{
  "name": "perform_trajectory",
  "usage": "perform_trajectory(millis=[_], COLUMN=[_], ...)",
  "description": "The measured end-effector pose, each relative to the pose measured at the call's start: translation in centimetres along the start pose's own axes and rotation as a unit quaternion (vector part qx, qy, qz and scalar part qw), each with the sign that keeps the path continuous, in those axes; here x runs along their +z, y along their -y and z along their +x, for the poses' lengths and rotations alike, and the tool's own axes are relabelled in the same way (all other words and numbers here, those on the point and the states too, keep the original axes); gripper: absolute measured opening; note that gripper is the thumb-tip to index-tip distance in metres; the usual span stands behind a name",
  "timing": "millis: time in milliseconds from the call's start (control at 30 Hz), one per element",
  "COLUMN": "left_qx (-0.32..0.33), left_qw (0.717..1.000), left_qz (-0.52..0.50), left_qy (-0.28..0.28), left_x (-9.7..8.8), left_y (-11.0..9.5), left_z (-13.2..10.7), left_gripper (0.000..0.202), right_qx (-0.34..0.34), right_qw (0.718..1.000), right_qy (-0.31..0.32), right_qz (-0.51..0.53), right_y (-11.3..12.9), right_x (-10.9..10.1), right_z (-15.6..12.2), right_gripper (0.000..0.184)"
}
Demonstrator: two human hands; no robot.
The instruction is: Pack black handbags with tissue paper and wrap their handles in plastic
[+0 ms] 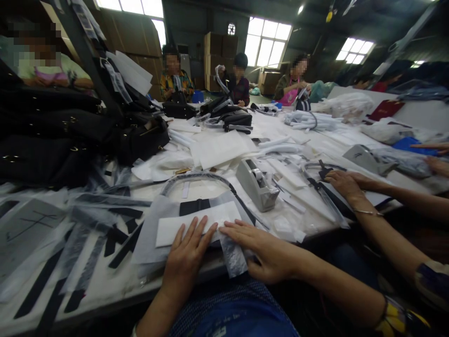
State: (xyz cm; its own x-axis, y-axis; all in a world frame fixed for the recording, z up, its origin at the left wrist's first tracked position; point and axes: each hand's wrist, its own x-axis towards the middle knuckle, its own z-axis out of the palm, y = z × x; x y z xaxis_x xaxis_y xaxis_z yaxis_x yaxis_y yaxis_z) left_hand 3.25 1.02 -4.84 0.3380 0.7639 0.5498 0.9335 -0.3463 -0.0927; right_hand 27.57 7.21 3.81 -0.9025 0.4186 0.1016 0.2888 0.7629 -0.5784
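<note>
My left hand (187, 252) lies with fingers spread on a narrow white padding sheet (166, 231). My right hand (268, 248) rests its outstretched fingers on the right end of that sheet. A clear plastic strip (234, 257) hangs from under the right fingers toward the table edge. Beneath the padding are a pale translucent sheet (147, 241) and a black bag, mostly covered; its black strap tab (194, 206) shows above the padding. The bag's plastic-wrapped handle (196, 177) arches behind. Close to the right hand stands a grey tape dispenser (257, 185).
Black bags (45, 154) are piled at left, near black strips (38, 285) and a grey box (28, 234). White sheets (220, 150) lie mid-table. A co-worker's hands (345, 182) handle another bag at right. Several people sit across the table.
</note>
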Motion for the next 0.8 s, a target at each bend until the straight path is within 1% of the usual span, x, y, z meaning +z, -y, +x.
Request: perform_trajectory(millis=[67, 167, 233, 300, 333, 400, 467, 500, 567, 633, 700, 800], left_qx=[0.0, -0.002, -0.005, -0.006, -0.005, 0.004, 0.014, 0.017, 0.015, 0.007, 0.003, -0.01], left_qw=[1.0, 1.0, 1.0, 1.0, 1.0, 1.0, 1.0, 0.999, 1.0, 1.0, 0.999, 0.997], left_qz=[0.002, -0.005, -0.013, -0.017, -0.015, -0.008, 0.001, 0.003, 0.002, -0.004, -0.01, -0.027], left_qy=[0.006, 0.014, 0.016, 0.019, 0.021, 0.025, 0.028, 0.028, 0.027, 0.029, 0.041, 0.077], left_x=[-0.2, -0.3, -0.4, -0.5, -0.5, -0.5, -0.4, -0.4, -0.4, -0.3, -0.4, -1.0], left_y=[0.0, -0.1, -0.1, 0.0, 0.0, 0.1, 0.2, 0.2, 0.2, 0.1, 0.1, 0.0], left_z=[0.1, 0.1, 0.1, 0.1, 0.1, 0.1, 0.1, 0.0, 0.0, 0.0, 0.1, 0.3], left_gripper=[0.049, 0.049, 0.05, 0.05, 0.051, 0.052, 0.054, 0.055, 0.055, 0.055, 0.058, 0.064], right_qx=[0.035, 0.074, 0.08, 0.083, 0.087, 0.098, 0.1, 0.088, 0.04, -0.017, -0.059, -0.08], right_qw=[0.998, 0.993, 0.99, 0.989, 0.989, 0.988, 0.987, 0.987, 0.984, 0.971, 0.956, 0.945], right_qy=[0.029, 0.065, 0.077, 0.072, 0.059, 0.011, -0.062, -0.101, -0.174, -0.229, -0.257, -0.256], right_qz=[0.04, 0.071, 0.085, 0.099, 0.106, 0.117, 0.105, 0.085, 0.016, -0.063, -0.127, -0.187], right_y=[0.3, 0.3, 0.2, 0.0, -0.1, -0.4, -0.9, -1.2, -1.9, -2.6, -3.1, -3.5], right_x=[-1.5, -2.9, -3.3, -3.3, -3.1, -2.3, -0.8, 0.1, 1.9, 3.4, 4.2, 4.7], right_z=[0.2, 0.4, 0.5, 0.6, 0.6, 0.7, 0.8, 0.8, 0.9, 1.0, 1.2, 1.6], right_gripper=[0.075, 0.059, 0.056, 0.054, 0.05, 0.043, 0.039, 0.034, 0.027, 0.025, 0.027, 0.028])
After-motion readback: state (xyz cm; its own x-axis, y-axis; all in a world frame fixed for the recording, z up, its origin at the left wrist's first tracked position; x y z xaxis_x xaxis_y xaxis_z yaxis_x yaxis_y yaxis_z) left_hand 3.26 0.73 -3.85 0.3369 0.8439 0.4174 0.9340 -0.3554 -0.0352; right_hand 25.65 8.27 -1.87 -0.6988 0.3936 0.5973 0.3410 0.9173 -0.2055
